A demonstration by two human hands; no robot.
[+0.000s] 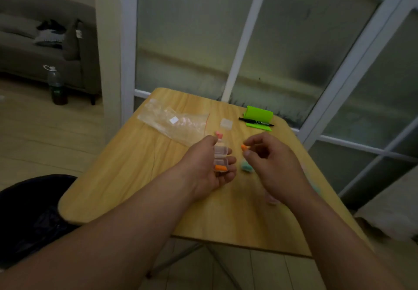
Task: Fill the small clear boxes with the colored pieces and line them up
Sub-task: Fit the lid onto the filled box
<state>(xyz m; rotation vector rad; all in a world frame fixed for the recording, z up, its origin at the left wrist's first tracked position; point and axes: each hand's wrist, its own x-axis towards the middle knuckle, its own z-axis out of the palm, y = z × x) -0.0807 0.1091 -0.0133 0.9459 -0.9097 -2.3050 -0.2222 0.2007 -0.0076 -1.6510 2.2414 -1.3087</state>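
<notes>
My left hand holds a small clear box with its lid swung open, over the middle of the wooden table. One orange piece lies inside the box. My right hand pinches another orange piece between thumb and forefinger, just right of the box. A pink piece lies on the table behind my left hand. Teal pieces sit between my hands. Another small clear box rests further back.
An empty clear zip bag lies at the back left of the table. A green stand with a black pen sits at the back right. Faint boxes with pieces show under my right wrist. A black bin stands left.
</notes>
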